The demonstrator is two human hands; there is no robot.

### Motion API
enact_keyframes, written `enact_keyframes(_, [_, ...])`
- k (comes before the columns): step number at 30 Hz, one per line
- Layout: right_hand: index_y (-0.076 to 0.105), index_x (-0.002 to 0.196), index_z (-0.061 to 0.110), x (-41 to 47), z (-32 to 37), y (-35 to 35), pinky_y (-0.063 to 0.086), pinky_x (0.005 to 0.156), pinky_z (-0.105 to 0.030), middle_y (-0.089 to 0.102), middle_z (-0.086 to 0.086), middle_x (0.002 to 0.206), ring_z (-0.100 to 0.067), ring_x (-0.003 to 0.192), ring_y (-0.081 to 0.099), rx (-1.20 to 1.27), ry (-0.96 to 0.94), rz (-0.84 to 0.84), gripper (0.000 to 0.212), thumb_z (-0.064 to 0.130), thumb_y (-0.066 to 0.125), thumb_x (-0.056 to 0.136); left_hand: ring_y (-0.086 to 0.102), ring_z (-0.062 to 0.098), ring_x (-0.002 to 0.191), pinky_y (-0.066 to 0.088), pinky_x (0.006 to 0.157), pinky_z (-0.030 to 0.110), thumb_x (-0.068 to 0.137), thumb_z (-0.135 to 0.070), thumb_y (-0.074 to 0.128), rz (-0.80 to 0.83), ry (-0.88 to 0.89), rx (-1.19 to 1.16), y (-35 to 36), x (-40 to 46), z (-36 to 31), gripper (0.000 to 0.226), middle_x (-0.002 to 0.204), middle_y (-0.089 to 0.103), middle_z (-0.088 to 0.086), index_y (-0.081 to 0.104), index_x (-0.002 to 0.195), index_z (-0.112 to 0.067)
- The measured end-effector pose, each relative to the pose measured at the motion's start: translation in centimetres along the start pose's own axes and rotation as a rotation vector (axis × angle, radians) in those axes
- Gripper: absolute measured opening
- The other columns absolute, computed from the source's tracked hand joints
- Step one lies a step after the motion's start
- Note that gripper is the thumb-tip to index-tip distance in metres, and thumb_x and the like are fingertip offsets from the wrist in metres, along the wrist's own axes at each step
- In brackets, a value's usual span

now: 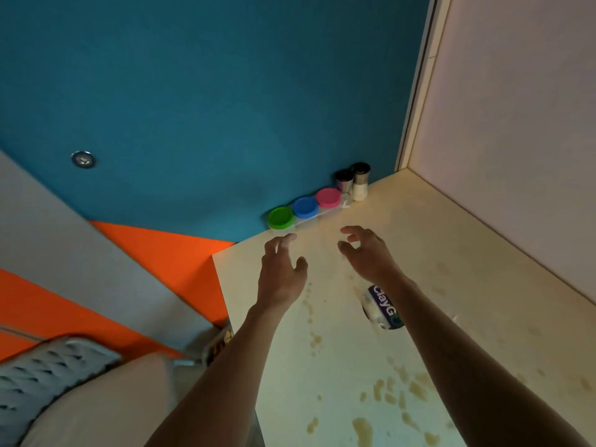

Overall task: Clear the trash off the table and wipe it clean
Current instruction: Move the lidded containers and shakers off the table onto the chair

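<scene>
Cream, brown-stained table (322,366) against a teal wall. Left hand (281,269) and right hand (366,253) hover over it, fingers loosely spread, holding nothing. Beneath the right forearm, a crumpled white-and-purple printed wrapper (380,306) lies partly hidden, its lettering cut off.

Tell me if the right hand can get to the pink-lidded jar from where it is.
Probably yes. The right hand hovers open just short of the pink-lidded jar, with only bare table between them.
</scene>
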State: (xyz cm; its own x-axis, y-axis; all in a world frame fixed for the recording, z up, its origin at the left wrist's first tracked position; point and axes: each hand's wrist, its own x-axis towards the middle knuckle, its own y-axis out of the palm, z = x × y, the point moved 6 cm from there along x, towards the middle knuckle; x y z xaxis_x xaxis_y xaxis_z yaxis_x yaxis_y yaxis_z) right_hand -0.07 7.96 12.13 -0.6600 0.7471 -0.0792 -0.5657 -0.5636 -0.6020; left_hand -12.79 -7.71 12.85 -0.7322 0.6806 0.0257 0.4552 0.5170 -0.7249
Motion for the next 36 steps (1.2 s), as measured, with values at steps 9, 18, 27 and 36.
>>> enact_keyframes(9, [0.050, 0.141, 0.017, 15.5, -2.0, 3.7, 0.041, 0.098, -0.034, 0.050, -0.012, 0.129, -0.029, 0.117, 0.055, -0.025, 0.091, -0.035, 0.046, 0.028, 0.058, 0.097, 0.044, 0.027, 0.137, 0.039, 0.110, 0.038, 0.097, -0.024, 0.059, -0.025, -0.133, 0.032, 3.0, 13.1, 5.8, 0.057, 0.154, 0.030, 0.007, 0.038, 0.150, -0.022])
enact_keyframes(18, [0.038, 0.148, 0.017, 25.4, -7.8, 7.6, 0.041, 0.101, -0.043, 0.044, -0.022, 0.135, -0.043, 0.122, 0.049, 0.046, 0.297, -0.147, 0.051, 0.026, 0.051, 0.100, 0.039, 0.032, 0.140, 0.042, 0.107, 0.044, 0.099, -0.040, 0.055, -0.046, -0.244, 0.069, 7.4, 19.3, 13.1, 0.062, 0.160, 0.021, 0.008, 0.030, 0.154, -0.028])
enact_keyframes(27, [0.048, 0.134, 0.020, 25.8, -8.2, 9.1, 0.052, 0.092, -0.053, 0.063, -0.018, 0.125, -0.040, 0.110, 0.060, 0.194, 0.379, -0.294, 0.047, 0.016, 0.055, 0.088, 0.040, 0.023, 0.139, 0.031, 0.109, 0.025, 0.097, -0.044, 0.059, -0.112, -0.258, -0.163, 9.3, 18.9, 15.0, 0.068, 0.151, 0.038, 0.007, 0.028, 0.156, -0.029])
enact_keyframes(36, [0.055, 0.126, 0.017, 18.4, -5.0, 7.8, 0.051, 0.083, -0.038, 0.064, -0.011, 0.123, -0.029, 0.103, 0.060, 0.351, 0.338, -0.359, 0.035, 0.013, 0.055, 0.092, 0.036, 0.024, 0.138, 0.031, 0.102, 0.027, 0.099, -0.046, 0.055, -0.240, -0.213, -0.169, 3.9, 12.6, 13.2, 0.059, 0.149, 0.036, 0.009, 0.033, 0.151, -0.031])
